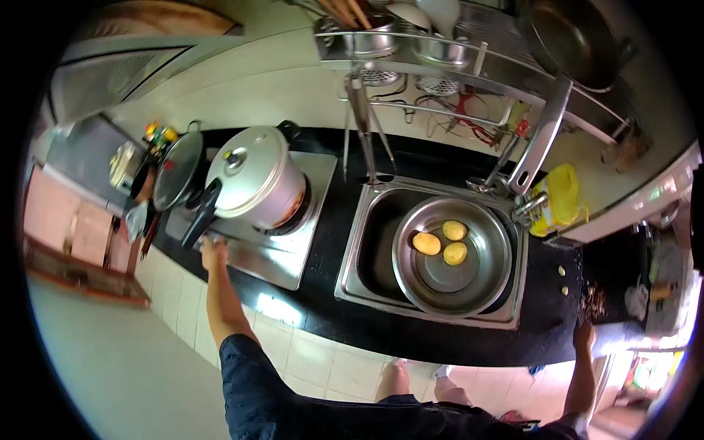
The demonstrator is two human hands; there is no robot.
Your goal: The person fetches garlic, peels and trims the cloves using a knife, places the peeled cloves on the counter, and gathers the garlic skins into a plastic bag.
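Observation:
My left hand is closed at the front edge of the steel stove, just below the black handle of a pressure cooker; what its fingers hold is too small to make out. The cooker stands on a burner with its lid on. My right hand is at the counter's front edge, beside a pile of brown scraps; its fingers are too dark and small to read. Between my hands, a steel basin sits in the sink with three yellow potatoes inside.
A lidded black pan stands left of the cooker. Above the sink, a steel rack holds utensils and a frying pan. At the right are a yellow bottle, small pale pieces and a plastic bag.

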